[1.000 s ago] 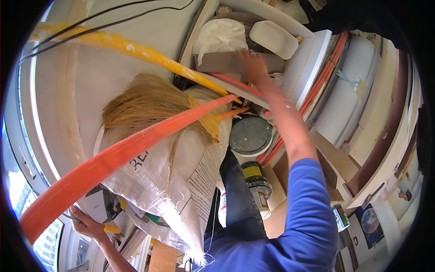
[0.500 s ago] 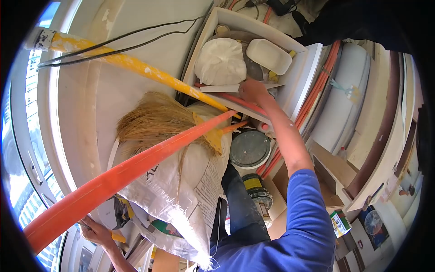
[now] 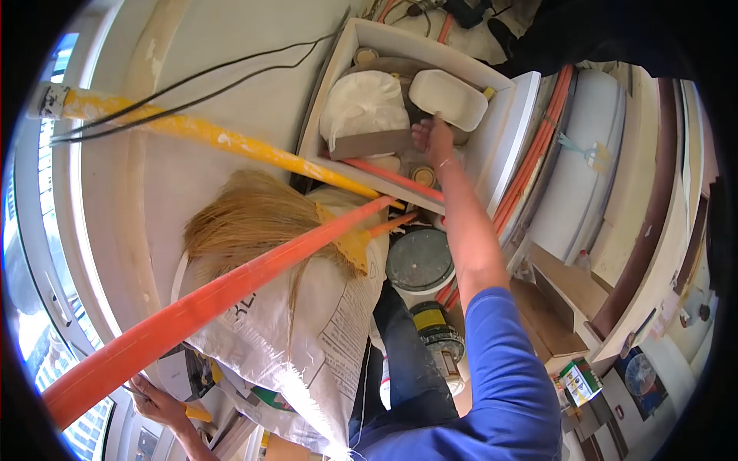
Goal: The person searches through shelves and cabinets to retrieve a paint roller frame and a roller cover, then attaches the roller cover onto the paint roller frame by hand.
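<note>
My right hand [image 3: 435,138] reaches into a white open box [image 3: 492,157]. Its fingers are curled at the end of a brown board [image 3: 373,144], beside a white foam tray [image 3: 448,100]. A white plastic bag [image 3: 365,107] lies left of the hand. Whether the fingers grip the board is hard to tell. Low on the left, my left hand [image 3: 160,403] is bent round something thin that I cannot make out, below an orange pipe [image 3: 215,296]. A straw broom [image 3: 254,219] rests on a white sack [image 3: 307,330] between the two hands.
A yellow pole [image 3: 223,138] crosses to the box. Below the box stand a lidded bucket [image 3: 420,260] and a dark can [image 3: 437,326]. Orange pipes [image 3: 538,150] and a grey roll [image 3: 580,165] lie at right. A person's dark clothing [image 3: 600,38] shows at top right.
My right hand has lifted slightly toward the foam tray. The brown board in the box has turned, showing its broad face again. The view has shifted slightly.
</note>
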A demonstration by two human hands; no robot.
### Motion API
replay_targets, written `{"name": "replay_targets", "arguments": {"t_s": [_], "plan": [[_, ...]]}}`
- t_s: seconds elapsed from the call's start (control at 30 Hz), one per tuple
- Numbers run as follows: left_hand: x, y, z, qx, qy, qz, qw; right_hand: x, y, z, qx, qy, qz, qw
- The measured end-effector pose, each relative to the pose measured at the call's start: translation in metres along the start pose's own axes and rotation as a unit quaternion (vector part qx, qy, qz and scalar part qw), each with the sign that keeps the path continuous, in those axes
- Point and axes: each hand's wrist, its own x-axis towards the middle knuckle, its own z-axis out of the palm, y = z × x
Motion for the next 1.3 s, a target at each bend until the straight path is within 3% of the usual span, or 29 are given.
{"name": "replay_targets", "arguments": {"t_s": [0.03, 0.07, 0.17, 0.23, 0.27, 0.37, 0.43, 0.53, 0.6, 0.87, 1.1, 1.23, 1.3], "plan": [[0.000, 0.003, 0.000, 0.001, -0.003, 0.006, 1.000, 0.004, 0.014, 0.006, -0.164, 0.011, -0.098, 0.982], [0.000, 0.009, 0.004, -0.010, 0.017, 0.024, 1.000, 0.004, 0.019, 0.016, -0.321, 0.023, -0.193, 0.927], [0.001, 0.021, 0.011, -0.025, 0.059, 0.066, 0.996, -0.049, -0.007, 0.065, -0.397, -0.053, -0.383, 0.832], [0.001, 0.018, 0.010, -0.016, 0.059, 0.077, 0.995, -0.079, -0.032, 0.102, -0.517, -0.036, -0.464, 0.719], [0.002, 0.021, 0.011, -0.015, 0.064, 0.074, 0.995, -0.086, -0.040, 0.117, -0.570, -0.025, -0.498, 0.653], [0.000, 0.024, 0.008, -0.003, 0.046, 0.054, 0.998, -0.077, -0.035, 0.142, -0.700, -0.071, -0.415, 0.577], [0.000, 0.017, 0.000, 0.014, -0.005, 0.027, 1.000, -0.061, -0.018, 0.146, -0.666, -0.049, -0.446, 0.596], [0.000, 0.033, 0.011, -0.032, 0.067, 0.065, 0.995, -0.056, -0.022, 0.142, -0.652, -0.077, -0.435, 0.616], [0.001, 0.031, 0.007, -0.017, 0.058, 0.077, 0.995, -0.057, -0.021, 0.130, -0.642, -0.117, -0.403, 0.642], [0.000, 0.035, 0.007, -0.036, 0.036, 0.053, 0.997, -0.069, -0.010, 0.076, -0.666, -0.133, -0.425, 0.598], [-0.001, 0.040, 0.008, -0.059, 0.043, 0.050, 0.996, -0.097, -0.026, 0.075, -0.672, -0.142, -0.450, 0.571], [0.000, 0.035, 0.006, -0.024, 0.041, 0.061, 0.997, -0.090, -0.033, 0.066, -0.652, -0.079, -0.446, 0.608], [-0.001, 0.036, 0.008, -0.030, 0.043, 0.051, 0.997, -0.071, -0.040, 0.065, -0.614, -0.038, -0.439, 0.655]]}}
